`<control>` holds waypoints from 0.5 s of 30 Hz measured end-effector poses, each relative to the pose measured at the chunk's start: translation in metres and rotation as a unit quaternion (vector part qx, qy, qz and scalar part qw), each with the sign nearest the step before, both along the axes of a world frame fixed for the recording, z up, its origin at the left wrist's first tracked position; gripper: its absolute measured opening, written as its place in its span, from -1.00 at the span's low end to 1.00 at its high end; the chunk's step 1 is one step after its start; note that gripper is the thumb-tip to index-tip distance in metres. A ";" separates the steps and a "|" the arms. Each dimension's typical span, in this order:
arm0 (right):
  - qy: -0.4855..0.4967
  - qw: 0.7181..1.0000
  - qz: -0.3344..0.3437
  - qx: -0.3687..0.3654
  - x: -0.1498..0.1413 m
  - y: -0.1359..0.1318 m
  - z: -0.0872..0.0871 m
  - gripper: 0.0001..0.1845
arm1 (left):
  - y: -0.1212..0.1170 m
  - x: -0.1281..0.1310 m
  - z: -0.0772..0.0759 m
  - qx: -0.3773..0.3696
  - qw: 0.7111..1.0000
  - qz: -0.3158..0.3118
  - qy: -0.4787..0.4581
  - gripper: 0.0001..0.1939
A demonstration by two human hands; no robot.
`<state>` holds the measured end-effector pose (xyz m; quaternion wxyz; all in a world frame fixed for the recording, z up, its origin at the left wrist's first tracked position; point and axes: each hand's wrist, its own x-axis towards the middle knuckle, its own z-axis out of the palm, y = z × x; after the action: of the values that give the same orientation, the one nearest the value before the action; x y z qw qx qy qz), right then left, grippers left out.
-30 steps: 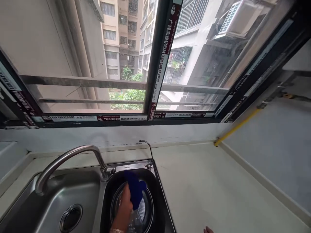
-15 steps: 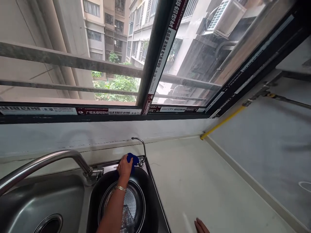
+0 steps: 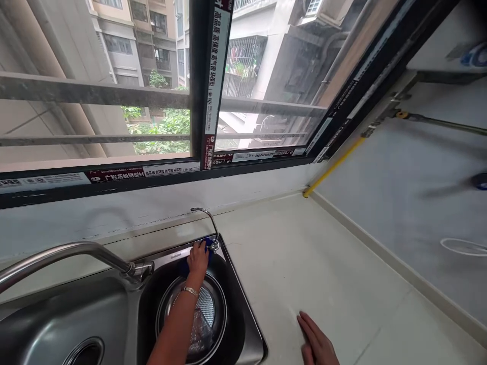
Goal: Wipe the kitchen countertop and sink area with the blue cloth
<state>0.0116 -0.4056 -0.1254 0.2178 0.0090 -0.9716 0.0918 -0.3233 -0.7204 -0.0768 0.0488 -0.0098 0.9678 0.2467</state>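
Note:
My left hand (image 3: 198,257) reaches over the right sink basin (image 3: 236,304) with its fingers closed on a blue cloth (image 3: 208,243). It presses the cloth to the sink's back rim, right beside the base of a small thin chrome tap (image 3: 213,223). Much of the cloth is hidden under my fingers. Below my forearm, a round metal pan or colander (image 3: 207,304) sits in the basin with crumpled clear plastic (image 3: 201,332) in it. My right hand (image 3: 319,342) is over the pale countertop (image 3: 289,263), its fingers stretched out and holding nothing.
A large curved faucet (image 3: 91,248) arches over the left basin (image 3: 45,309), which has a drain (image 3: 85,352). Behind the sink stands a dark-framed window (image 3: 167,170). A yellow pipe (image 3: 335,165) runs down the right wall to the counter's back corner.
My left hand has shifted the cloth along the back rim, closer against the small tap's base. More of my right hand has come into view over the counter. The view has turned right.

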 end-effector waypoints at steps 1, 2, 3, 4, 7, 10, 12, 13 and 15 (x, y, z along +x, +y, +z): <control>0.004 1.000 0.001 -0.002 0.000 -0.001 0.000 -0.35 | 0.000 0.003 0.000 -0.005 1.000 -0.004 0.000 -0.56; 0.009 1.000 0.002 -0.005 0.000 -0.001 0.001 -0.35 | 0.001 0.007 0.001 -0.009 1.000 -0.008 -0.001 -0.55; 0.010 1.000 0.003 -0.008 -0.001 -0.002 0.001 -0.35 | 0.001 0.010 0.001 -0.011 1.000 -0.010 -0.003 -0.55; 0.010 1.000 0.003 -0.011 -0.001 -0.002 0.002 -0.35 | 0.002 0.013 0.001 -0.011 1.000 -0.011 -0.005 -0.54; 0.019 1.000 0.009 -0.015 -0.002 -0.002 0.002 -0.35 | 0.008 0.025 0.000 -0.003 1.000 -0.008 -0.016 -0.55; 0.030 0.999 0.019 -0.010 -0.003 0.001 0.000 -0.35 | 0.019 0.044 -0.004 0.024 0.999 -0.009 -0.031 -0.59; 0.030 0.999 0.021 -0.007 -0.002 0.004 -0.004 -0.34 | 0.024 0.057 -0.007 0.050 0.998 -0.008 -0.044 -0.63; 0.029 0.999 0.020 -0.005 -0.002 0.005 -0.006 -0.34 | 0.025 0.063 -0.009 0.065 0.997 -0.006 -0.050 -0.64; 0.027 0.999 0.015 -0.006 -0.001 0.008 -0.011 -0.34 | 0.024 0.070 -0.011 0.100 0.993 -0.005 -0.057 -0.67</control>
<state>0.0103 -0.3981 -0.1360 0.2429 0.0246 -0.9645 0.1011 -0.2531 -0.6968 -0.0878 0.1055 -0.0144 0.9341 0.3408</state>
